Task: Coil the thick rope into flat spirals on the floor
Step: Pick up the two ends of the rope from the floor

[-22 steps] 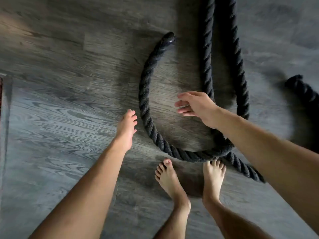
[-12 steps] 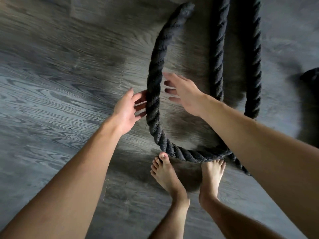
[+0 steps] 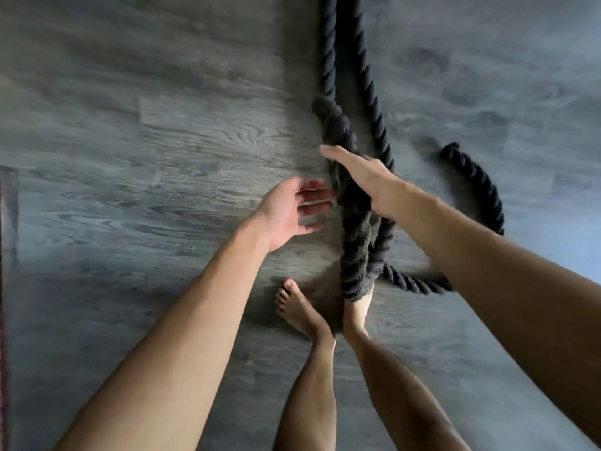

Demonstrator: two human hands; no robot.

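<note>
One thick rope (image 3: 355, 229) — black, twisted, fuzzy, looped

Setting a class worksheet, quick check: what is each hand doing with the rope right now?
Left hand: open, beside the thick black twisted rope, holding nothing.
Right hand: lies across that rope; grip cannot be told.

A grey wood-grain plank floor (image 3: 162, 141) fills the view. 2 runs of thick black rope (image 3: 367, 79) lie side by side on it, coming in from 12 o'clock. Another stretch curves along the boards at 4 o'clock. A separate arc with a free rope end (image 3: 450, 149) rests at 3 o'clock. A bare left foot (image 3: 299, 310) and right foot (image 3: 356, 317) stand at 6 o'clock. A dark red strip (image 3: 4, 320) edges the floor at 9 o'clock.
</note>
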